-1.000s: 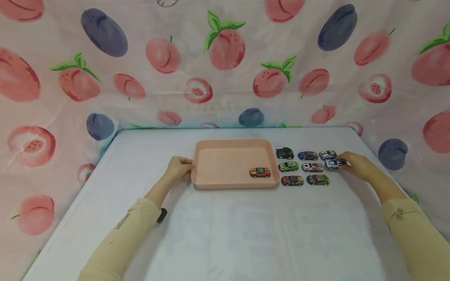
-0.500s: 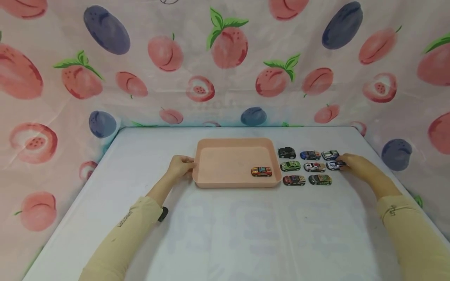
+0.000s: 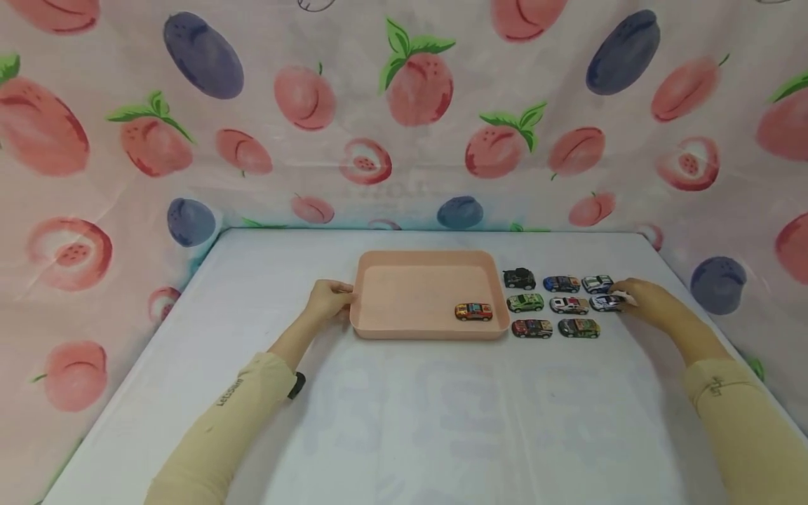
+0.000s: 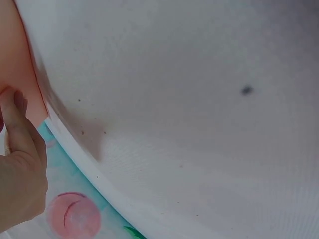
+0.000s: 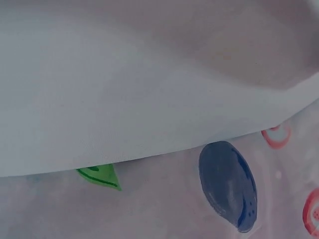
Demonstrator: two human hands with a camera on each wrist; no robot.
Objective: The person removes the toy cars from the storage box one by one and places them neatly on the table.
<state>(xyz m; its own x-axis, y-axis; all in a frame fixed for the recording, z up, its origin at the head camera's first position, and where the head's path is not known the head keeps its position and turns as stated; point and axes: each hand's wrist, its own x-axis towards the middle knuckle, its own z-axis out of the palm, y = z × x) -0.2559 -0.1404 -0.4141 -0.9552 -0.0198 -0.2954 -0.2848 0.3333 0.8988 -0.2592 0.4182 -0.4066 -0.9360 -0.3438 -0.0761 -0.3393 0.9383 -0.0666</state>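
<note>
My left hand (image 3: 328,301) pinches the left rim of a shallow peach-coloured tray (image 3: 404,331); in the left wrist view its fingers (image 4: 20,129) bend against the tray's wall. Inside the tray, toward its front right corner, lies a red-and-yellow toy car (image 3: 473,312). On the right, my right hand (image 3: 650,301) holds a white-and-blue toy car (image 3: 606,303) at its right end, low at the table. That car is just in front of a white-and-dark toy car (image 3: 597,283). The right wrist view does not show the hand.
Between tray and right hand stand several more toy cars in rows: black (image 3: 519,278), blue (image 3: 562,283), green (image 3: 525,302), white-and-red (image 3: 569,305), dark red (image 3: 532,328) and camouflage-coloured (image 3: 578,327). A fruit-print cloth (image 3: 416,168) hangs behind the white table (image 3: 442,421).
The white-and-blue car has come down slightly, in line with the white-and-red one, with my right hand at it. My left hand stays at the tray. The head view has shifted a little.
</note>
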